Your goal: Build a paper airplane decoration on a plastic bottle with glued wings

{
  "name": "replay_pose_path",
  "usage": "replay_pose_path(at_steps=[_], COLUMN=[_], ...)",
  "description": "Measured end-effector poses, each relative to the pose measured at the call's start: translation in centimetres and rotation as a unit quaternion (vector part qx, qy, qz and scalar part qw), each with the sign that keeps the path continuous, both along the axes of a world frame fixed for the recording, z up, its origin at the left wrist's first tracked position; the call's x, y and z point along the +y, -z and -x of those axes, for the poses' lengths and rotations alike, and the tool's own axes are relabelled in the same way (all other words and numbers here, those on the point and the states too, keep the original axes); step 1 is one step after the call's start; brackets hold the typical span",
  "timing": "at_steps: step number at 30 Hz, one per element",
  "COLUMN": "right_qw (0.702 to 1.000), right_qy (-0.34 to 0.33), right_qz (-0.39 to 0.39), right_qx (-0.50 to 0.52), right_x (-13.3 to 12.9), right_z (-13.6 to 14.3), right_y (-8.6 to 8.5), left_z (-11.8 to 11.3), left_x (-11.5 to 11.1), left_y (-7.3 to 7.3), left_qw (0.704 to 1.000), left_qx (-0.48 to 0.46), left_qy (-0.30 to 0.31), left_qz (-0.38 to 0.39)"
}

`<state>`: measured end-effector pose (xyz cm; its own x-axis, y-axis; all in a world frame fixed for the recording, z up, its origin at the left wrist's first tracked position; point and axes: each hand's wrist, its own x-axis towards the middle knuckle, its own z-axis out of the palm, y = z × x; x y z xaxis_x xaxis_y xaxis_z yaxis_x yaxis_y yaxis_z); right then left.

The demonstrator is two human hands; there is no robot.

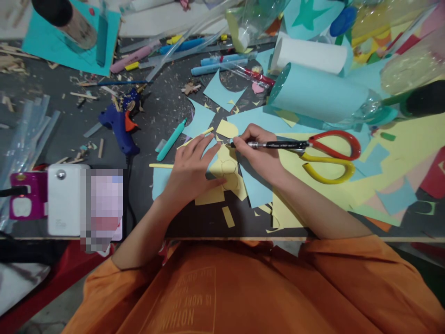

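Right fingers (239, 143) pinch pen (269, 144); left fingers (196, 147) spread, touching yellow paper (229, 167) between hands.

Yellow paper (229, 178), marked with rounded outlines, is laid on the counter (198, 223); a black pen (266, 144) is held low at its top.

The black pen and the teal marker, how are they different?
The pen is mostly black, but the marker is teal. The pen is held in the right hand, while the marker lies on the dark table. The pen is over the yellow paper pieces, but the marker is beyond the left hand. Both are long and thin.
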<state>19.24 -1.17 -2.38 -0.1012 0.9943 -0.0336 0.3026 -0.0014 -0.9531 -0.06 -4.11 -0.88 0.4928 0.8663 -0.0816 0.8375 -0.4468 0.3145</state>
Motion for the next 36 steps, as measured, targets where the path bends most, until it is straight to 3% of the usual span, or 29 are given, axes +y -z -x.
replay_pose_path(at_steps=[4, 11, 20, 26, 36], right_qw=[1.0, 0.999, 1.0, 0.998, 0.999], right_qy=[-0.013, 0.043, 0.011, 0.054, 0.041], right_qz=[0.002, -0.002, 0.009, -0.018, -0.002], right_qx=[-0.007, -0.019, -0.018, -0.022, -0.019], right_x=[-0.03, -0.05, 0.17, 0.01, 0.05], right_z=[0.06, -0.22, -0.2, -0.33, -0.37], right_y=[-0.21, -0.14, 0.18, 0.13, -0.06], left_z=[0.03, 0.18, 0.07, 0.15, 0.03], left_x=[-0.02, -0.04, 0.07, 0.07, -0.02], left_y=[0.09, 0.24, -0.1, -0.08, -0.29], left_qw=[1.0, 1.0, 1.0, 1.0, 1.0], left_qx=[-0.007, -0.021, -0.009, -0.002, -0.006], left_qy=[-0.004, -0.005, 0.007, 0.01, 0.01], left_qz=[0.002, 0.006, 0.012, 0.01, 0.017])
